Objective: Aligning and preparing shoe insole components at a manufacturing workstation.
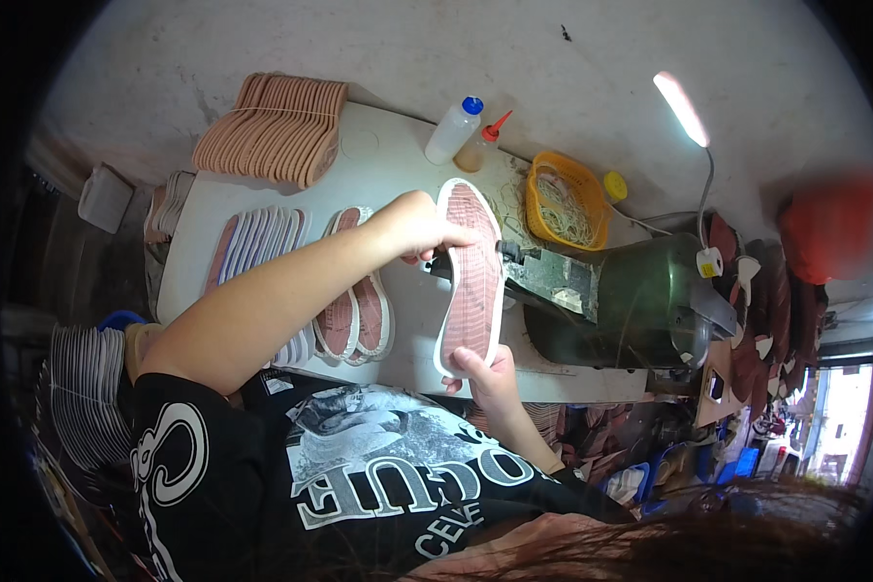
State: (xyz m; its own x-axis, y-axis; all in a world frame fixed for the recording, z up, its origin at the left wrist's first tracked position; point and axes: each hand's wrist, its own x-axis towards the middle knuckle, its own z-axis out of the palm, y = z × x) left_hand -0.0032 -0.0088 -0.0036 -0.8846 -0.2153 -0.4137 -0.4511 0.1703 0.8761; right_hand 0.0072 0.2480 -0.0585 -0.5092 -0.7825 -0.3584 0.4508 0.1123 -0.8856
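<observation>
A shoe sole (473,272), pinkish with ribbed lines and a white rim, stands upright between my hands in front of the machine head. My left hand (419,228) reaches across from the left and grips it around the upper middle, thumb lying on the pink face. Lower down, my right hand (488,376) pinches its near end, with the thumb on the face and fingers behind. Just left of it, a couple of similar pink soles (339,320) with white rims lie overlapped on the white table (407,339). What touches the held sole's back is hidden.
A dark green machine (640,301) sits close at the right. Behind are a yellow basket (529,209) of pale strands, a blue-capped bottle (453,133) and a red-nozzled bottle (477,150). Bundled tan soles (272,126) and a row of white-edged soles (257,252) lie left. A lamp (682,109) shines above.
</observation>
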